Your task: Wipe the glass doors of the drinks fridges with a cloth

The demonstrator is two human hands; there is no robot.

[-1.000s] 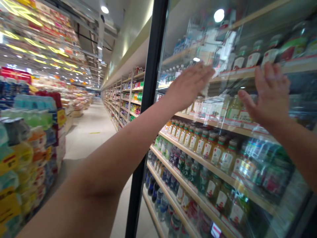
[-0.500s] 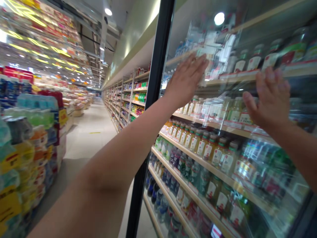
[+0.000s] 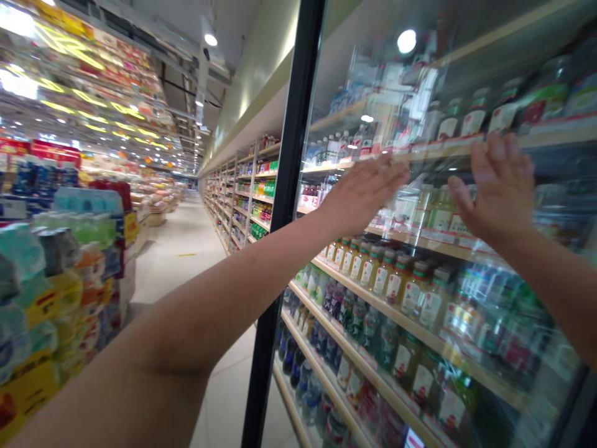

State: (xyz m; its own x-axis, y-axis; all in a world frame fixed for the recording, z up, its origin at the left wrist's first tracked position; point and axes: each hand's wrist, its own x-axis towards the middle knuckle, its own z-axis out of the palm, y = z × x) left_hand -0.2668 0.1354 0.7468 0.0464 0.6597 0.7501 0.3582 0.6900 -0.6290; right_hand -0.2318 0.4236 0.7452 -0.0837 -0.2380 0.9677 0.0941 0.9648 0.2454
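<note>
My left hand (image 3: 366,193) reaches forward past the black frame of a glass door (image 3: 283,205). Its fingers are stretched out, close together, with the back of the hand toward me, and nothing shows in it. Farther right, my right hand (image 3: 501,190) is raised with fingers up and thumb apart, also holding nothing. Both hands are in front of the glass; whether either touches it I cannot tell. Behind the pane stand rows of bottled drinks (image 3: 413,295) with pale labels on wooden-edged shelves (image 3: 373,287). Reflections of lamps blur part of the glass.
Stacked packs of bottles (image 3: 88,261) with yellow price signs (image 3: 30,392) line the left side. A pale floor aisle (image 3: 168,242) runs away between them and long stocked shelves (image 3: 247,193). Ceiling lamps (image 3: 211,40) hang overhead.
My left hand has moved down and a little right in front of the glass. My right hand appears slightly farther left. The aisle has shifted a little to the right in view.
</note>
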